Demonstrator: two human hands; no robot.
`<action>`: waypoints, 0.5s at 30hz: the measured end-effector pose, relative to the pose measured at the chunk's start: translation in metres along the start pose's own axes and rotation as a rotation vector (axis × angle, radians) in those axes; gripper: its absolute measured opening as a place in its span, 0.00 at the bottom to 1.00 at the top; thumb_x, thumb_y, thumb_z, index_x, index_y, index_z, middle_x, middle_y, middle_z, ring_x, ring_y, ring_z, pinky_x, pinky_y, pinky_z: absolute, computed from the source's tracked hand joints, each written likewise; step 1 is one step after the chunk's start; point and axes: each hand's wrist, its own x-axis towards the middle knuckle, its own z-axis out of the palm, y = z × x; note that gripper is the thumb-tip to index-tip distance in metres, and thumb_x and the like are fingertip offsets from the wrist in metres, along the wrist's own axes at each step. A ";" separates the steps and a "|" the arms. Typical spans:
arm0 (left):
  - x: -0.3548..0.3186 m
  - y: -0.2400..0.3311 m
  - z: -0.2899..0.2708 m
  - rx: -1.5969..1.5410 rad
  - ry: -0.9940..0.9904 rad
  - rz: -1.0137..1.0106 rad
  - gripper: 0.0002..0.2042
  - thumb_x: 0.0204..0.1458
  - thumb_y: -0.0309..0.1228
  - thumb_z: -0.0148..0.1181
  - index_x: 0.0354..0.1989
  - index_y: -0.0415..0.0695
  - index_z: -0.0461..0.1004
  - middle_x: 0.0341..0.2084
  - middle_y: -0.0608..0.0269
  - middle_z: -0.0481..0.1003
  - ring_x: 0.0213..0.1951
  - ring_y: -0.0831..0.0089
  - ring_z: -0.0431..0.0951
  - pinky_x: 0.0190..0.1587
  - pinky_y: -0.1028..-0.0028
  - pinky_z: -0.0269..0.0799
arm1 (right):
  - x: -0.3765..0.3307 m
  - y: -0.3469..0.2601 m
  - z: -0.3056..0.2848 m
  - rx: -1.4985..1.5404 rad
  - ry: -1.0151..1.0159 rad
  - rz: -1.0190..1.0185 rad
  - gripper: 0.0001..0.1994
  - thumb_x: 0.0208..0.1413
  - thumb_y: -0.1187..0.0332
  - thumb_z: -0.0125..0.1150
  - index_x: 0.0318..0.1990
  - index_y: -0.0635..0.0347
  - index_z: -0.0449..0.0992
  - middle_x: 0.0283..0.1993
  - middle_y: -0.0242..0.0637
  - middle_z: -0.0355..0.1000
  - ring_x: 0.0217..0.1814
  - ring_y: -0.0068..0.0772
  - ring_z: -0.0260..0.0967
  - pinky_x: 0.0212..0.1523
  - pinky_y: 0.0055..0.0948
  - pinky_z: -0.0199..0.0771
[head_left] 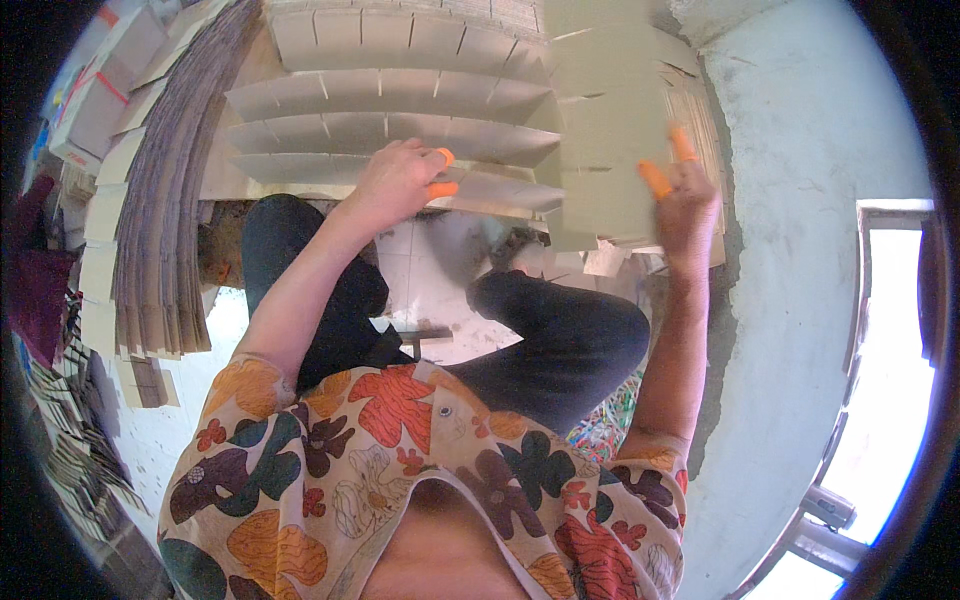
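Note:
Several long slotted cardboard strips (340, 131) stand on edge in rows across the bench in front of me. My left hand (398, 182) is over the near end of these rows, its thumb and forefinger apart in orange finger covers, with nothing seen between them. To the right lies a stack of flat slotted cardboard pieces (608, 130). My right hand (688, 205) is at the right side of that stack, two fingers in orange covers stretched out and spread. Whether those fingertips touch the cardboard or hover over it, I cannot tell.
A tall pile of slotted cardboard (165, 230) rises at the left, with white boxes (105, 110) behind it. A pale wall (800, 200) with a bright window (890, 330) closes off the right side. My bent knees (570, 335) are below the bench.

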 end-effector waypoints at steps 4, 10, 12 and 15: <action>0.002 -0.002 0.022 0.029 0.008 0.066 0.08 0.42 0.33 0.61 0.28 0.43 0.73 0.21 0.57 0.73 0.31 0.59 0.73 0.32 0.62 0.70 | -0.014 -0.016 0.016 0.278 -0.220 0.241 0.26 0.44 0.78 0.64 0.55 0.58 0.68 0.42 0.47 0.74 0.32 0.32 0.74 0.34 0.29 0.73; 0.001 -0.002 0.028 -0.002 0.028 0.107 0.07 0.42 0.32 0.61 0.26 0.43 0.73 0.21 0.56 0.73 0.29 0.58 0.73 0.30 0.61 0.69 | -0.008 -0.034 0.020 0.102 -0.334 0.246 0.24 0.42 0.78 0.65 0.51 0.61 0.71 0.37 0.52 0.74 0.33 0.43 0.74 0.32 0.33 0.72; 0.002 0.002 0.029 -0.014 0.040 0.100 0.07 0.42 0.32 0.62 0.25 0.43 0.73 0.20 0.56 0.73 0.29 0.57 0.73 0.30 0.61 0.69 | -0.010 -0.027 0.027 0.145 -0.283 0.178 0.24 0.42 0.77 0.65 0.51 0.62 0.70 0.37 0.53 0.73 0.34 0.45 0.74 0.32 0.34 0.72; 0.005 0.004 0.030 -0.031 0.036 0.081 0.06 0.42 0.31 0.61 0.24 0.43 0.73 0.20 0.55 0.73 0.29 0.57 0.73 0.30 0.60 0.69 | -0.009 -0.028 0.027 0.154 -0.264 0.151 0.24 0.43 0.77 0.65 0.51 0.63 0.70 0.37 0.54 0.73 0.34 0.46 0.74 0.33 0.36 0.72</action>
